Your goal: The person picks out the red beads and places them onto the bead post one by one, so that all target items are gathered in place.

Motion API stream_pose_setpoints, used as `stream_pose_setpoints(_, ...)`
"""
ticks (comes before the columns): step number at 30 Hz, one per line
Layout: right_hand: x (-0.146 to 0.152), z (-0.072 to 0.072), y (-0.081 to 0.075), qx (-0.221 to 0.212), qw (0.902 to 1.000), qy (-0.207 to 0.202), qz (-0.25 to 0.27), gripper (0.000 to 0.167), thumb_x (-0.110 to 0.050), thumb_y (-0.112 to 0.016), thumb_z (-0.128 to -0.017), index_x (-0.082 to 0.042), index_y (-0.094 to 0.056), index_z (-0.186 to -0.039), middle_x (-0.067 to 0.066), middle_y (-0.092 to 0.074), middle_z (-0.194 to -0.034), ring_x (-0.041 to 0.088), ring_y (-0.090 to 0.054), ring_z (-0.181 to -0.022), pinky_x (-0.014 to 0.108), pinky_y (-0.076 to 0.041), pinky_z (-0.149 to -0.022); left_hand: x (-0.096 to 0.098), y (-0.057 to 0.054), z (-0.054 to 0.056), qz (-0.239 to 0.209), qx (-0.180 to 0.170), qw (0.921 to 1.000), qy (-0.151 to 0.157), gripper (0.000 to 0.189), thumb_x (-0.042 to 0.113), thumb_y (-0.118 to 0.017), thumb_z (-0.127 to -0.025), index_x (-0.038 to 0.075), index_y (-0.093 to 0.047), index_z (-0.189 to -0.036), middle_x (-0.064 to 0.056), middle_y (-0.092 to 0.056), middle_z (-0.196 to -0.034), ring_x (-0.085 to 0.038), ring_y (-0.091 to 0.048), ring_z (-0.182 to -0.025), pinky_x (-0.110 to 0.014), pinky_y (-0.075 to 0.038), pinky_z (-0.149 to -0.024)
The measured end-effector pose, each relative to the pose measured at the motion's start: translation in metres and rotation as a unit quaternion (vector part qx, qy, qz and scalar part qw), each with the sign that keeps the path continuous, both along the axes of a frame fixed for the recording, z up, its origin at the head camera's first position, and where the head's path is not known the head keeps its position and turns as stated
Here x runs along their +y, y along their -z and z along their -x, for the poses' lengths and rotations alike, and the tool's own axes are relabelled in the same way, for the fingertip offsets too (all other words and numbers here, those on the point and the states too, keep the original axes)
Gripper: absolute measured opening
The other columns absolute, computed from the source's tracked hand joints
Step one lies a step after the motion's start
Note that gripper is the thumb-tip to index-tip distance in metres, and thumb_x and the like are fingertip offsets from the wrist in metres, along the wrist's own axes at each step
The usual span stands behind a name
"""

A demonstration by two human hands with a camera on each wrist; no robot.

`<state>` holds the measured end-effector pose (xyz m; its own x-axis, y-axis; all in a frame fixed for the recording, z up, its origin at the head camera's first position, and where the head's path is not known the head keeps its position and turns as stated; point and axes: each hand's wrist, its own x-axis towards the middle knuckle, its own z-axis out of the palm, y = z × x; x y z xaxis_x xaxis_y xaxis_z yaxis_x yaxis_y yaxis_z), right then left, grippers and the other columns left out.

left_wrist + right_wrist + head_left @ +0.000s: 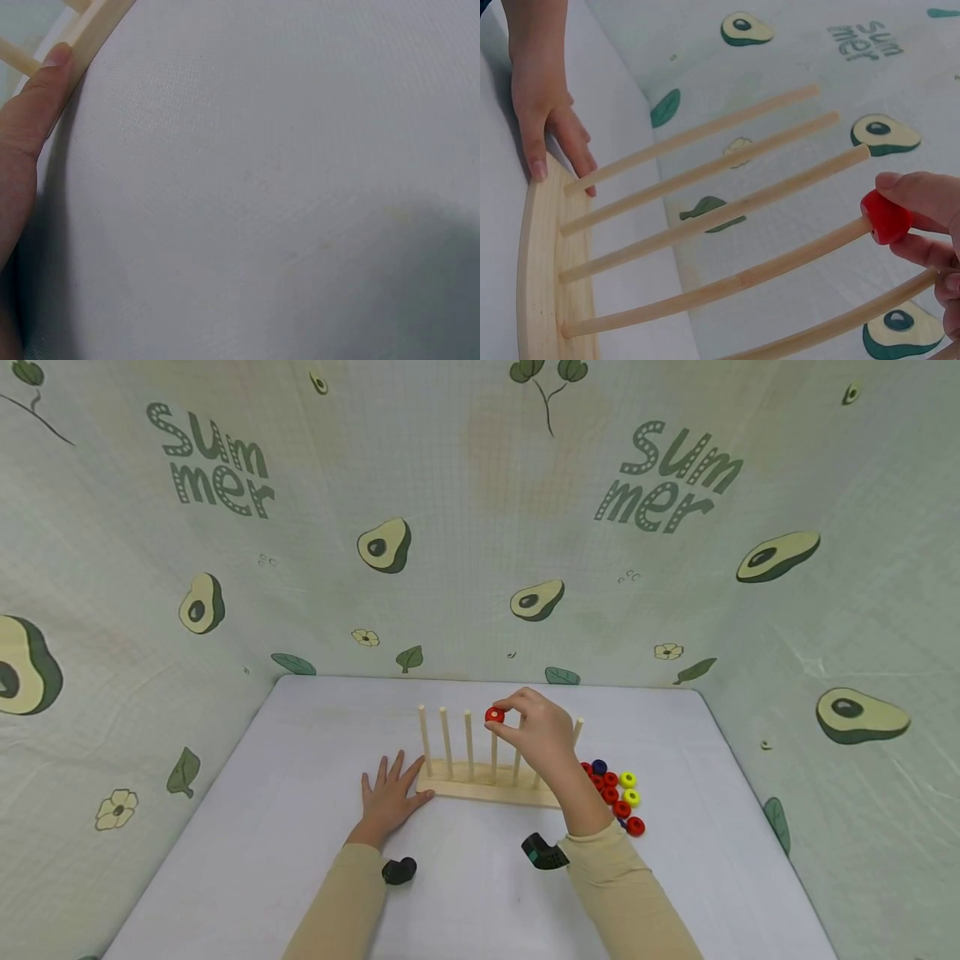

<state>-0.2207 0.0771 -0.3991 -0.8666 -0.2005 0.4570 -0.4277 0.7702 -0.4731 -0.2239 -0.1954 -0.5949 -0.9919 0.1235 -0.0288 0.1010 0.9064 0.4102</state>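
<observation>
A wooden rack of upright pegs has a long pale base (487, 791) lying on the table. My right hand (543, 735) pinches a red ring bead (494, 715) between thumb and fingers at the top of a middle peg. In the right wrist view the peg's tip meets the red bead (886, 217); whether it has entered the hole is hidden. With fingers spread, my left hand (390, 799) rests at the base's left end. Its thumb (56, 64) touches the base in the left wrist view. The pegs left of the bead (720, 210) carry nothing.
Right of the rack lies a group of loose beads: several red ones (635, 826), yellow ones (632, 797) and a dark blue one (599, 767). My right forearm partly hides them and the rack's right end. Patterned cloth (465, 635) hangs behind the white table (337, 710).
</observation>
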Motion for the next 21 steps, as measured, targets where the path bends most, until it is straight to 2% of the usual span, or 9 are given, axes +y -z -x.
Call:
stream_pose_setpoints(9,0.001,-0.001,0.0,0.0,1.0,-0.004,-0.009,0.029,-0.033,-0.083,-0.078,-0.017,-0.076,-0.101,-0.008,-0.066,-0.095,0.005,-0.048,-0.059,0.025,-0.038,-0.053,0.0,-0.001,0.0,0.002,0.008,1.0,-0.001,0.08,0.068,-0.055,-0.086,0.024,-0.037,-0.151,-0.018,-0.018,-0.159,-0.045,-0.003,-0.145,-0.069,0.008,-0.104)
stream_pose_setpoints(15,0.003,-0.001,0.001,0.014,0.9995,-0.027,0.01,0.027,-0.029,-0.082,-0.08,-0.014,-0.076,-0.101,-0.004,-0.066,-0.097,0.006,-0.05,-0.062,0.025,-0.04,-0.054,0.001,-0.002,0.002,0.0,-0.008,1.0,-0.002,0.078,0.063,-0.058,-0.087,0.024,-0.036,-0.152,-0.018,-0.015,-0.16,-0.045,-0.001,-0.144,-0.069,0.008,-0.104)
stream_pose_setpoints(18,0.005,-0.002,-0.001,0.01,0.9986,-0.041,0.03,0.025,-0.027,-0.082,-0.08,-0.014,-0.076,-0.101,-0.004,-0.066,-0.098,0.007,-0.049,-0.063,0.026,-0.041,-0.055,0.003,-0.011,0.002,-0.004,-0.022,0.9997,-0.002,0.077,0.057,-0.062,-0.088,0.023,-0.037,-0.151,-0.018,-0.016,-0.16,-0.046,-0.001,-0.144,-0.07,0.006,-0.103)
stream_pose_setpoints(21,0.007,-0.003,-0.002,0.005,0.9971,-0.058,0.05,0.024,-0.023,-0.082,-0.081,-0.012,-0.075,-0.101,-0.005,-0.064,-0.097,0.009,-0.047,-0.061,0.026,-0.041,-0.054,0.004,-0.022,0.001,-0.017,-0.022,0.9996,-0.007,0.076,0.052,-0.069,-0.086,0.019,-0.042,-0.149,-0.021,-0.022,-0.157,-0.048,-0.007,-0.143,-0.073,0.001,-0.102)
